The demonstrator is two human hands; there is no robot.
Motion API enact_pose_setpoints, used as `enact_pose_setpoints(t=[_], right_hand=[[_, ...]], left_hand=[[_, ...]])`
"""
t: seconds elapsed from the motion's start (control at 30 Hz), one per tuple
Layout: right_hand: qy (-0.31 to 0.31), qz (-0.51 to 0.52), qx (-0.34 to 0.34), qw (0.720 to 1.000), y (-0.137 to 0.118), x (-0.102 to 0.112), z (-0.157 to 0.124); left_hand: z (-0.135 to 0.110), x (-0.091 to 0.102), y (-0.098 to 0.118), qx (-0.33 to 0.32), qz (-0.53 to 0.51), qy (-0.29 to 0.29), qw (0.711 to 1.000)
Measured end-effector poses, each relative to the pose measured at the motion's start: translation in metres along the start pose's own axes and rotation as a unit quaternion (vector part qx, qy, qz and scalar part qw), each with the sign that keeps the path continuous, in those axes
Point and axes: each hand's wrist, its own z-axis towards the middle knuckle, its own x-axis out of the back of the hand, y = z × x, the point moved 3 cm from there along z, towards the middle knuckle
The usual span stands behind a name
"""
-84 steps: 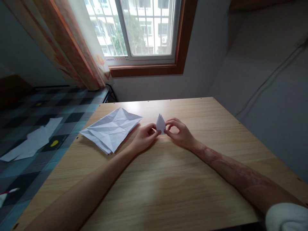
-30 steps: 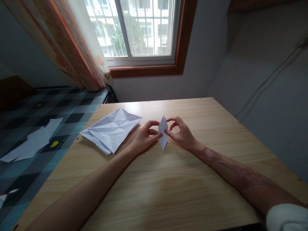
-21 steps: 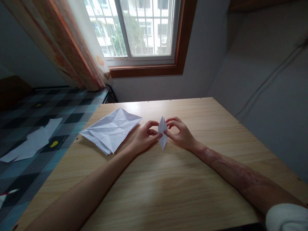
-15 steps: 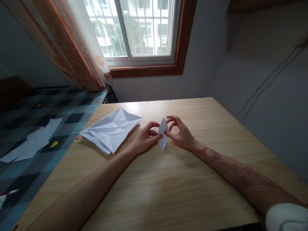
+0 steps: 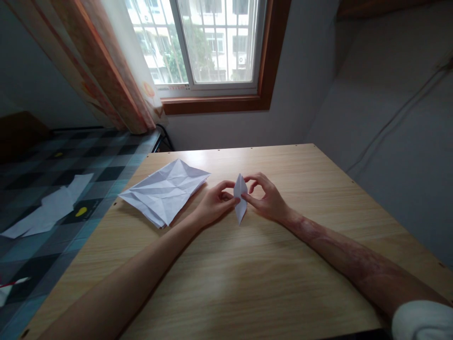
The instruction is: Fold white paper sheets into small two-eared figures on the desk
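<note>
Between my two hands is a small piece of folded white paper [image 5: 240, 190], narrow and pointed at both ends like a long diamond. My left hand [image 5: 214, 202] pinches its left edge, thumb on the near face. From the other side my right hand [image 5: 266, 197] grips the right edge, with the thumb on the face and the index finger curled near the upper tip. The fingertips behind the paper are hidden. To the left of my left hand lies a stack of creased white paper sheets [image 5: 170, 186].
The wooden table [image 5: 226, 283] stands before a wall with a window [image 5: 219, 42]. At its left is a bed with a checked cover [image 5: 102, 165], where several white paper pieces [image 5: 53, 210] lie. A patterned curtain [image 5: 113, 71] hangs beside the window.
Both hands keep their pinch on the folded paper. The right index finger sits slightly lower near the upper tip; the view has shifted very slightly.
</note>
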Motion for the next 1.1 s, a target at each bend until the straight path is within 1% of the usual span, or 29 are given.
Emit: enact_pose_setpoints(t=[0.13,0.23,0.33,0.47,0.57,0.67,0.73,0.8,0.93,1.0,1.1], right_hand=[[-0.022,0.025,0.010,0.999,0.005,-0.003,0.000],[-0.045,0.029,-0.024,0.998,0.010,-0.006,-0.001],[-0.052,0.033,-0.056,0.997,0.013,-0.006,-0.002],[-0.051,0.039,-0.043,0.997,0.010,-0.004,0.001],[-0.058,0.036,-0.032,0.997,0.007,-0.004,0.002],[-0.068,0.026,-0.040,0.997,0.007,-0.005,0.002],[-0.071,0.019,-0.043,0.996,0.007,-0.006,0.001],[-0.070,0.005,-0.034,0.997,0.006,-0.005,0.001],[-0.053,-0.048,0.016,0.997,0.001,-0.002,0.002],[-0.058,-0.069,0.038,0.995,-0.002,-0.001,0.002],[-0.078,-0.087,0.053,0.992,-0.004,-0.002,0.002]], left_hand=[[0.001,-0.001,0.001,-0.015,0.010,0.001,1.000],[0.002,0.000,0.000,-0.031,0.014,0.007,0.999],[0.003,0.001,-0.003,-0.033,0.010,0.014,0.999],[0.003,0.003,-0.005,-0.022,-0.022,0.027,0.999],[0.002,0.003,-0.005,-0.026,-0.035,0.037,0.998],[0.002,0.004,-0.005,-0.033,-0.022,0.036,0.999],[0.002,0.004,-0.005,-0.051,0.004,0.032,0.998],[0.002,0.006,-0.005,-0.073,0.036,0.037,0.996],[0.000,0.010,0.000,-0.097,0.089,0.088,0.988],[-0.001,0.011,0.002,-0.109,0.105,0.112,0.982],[-0.002,0.013,0.005,-0.130,0.130,0.130,0.974]])
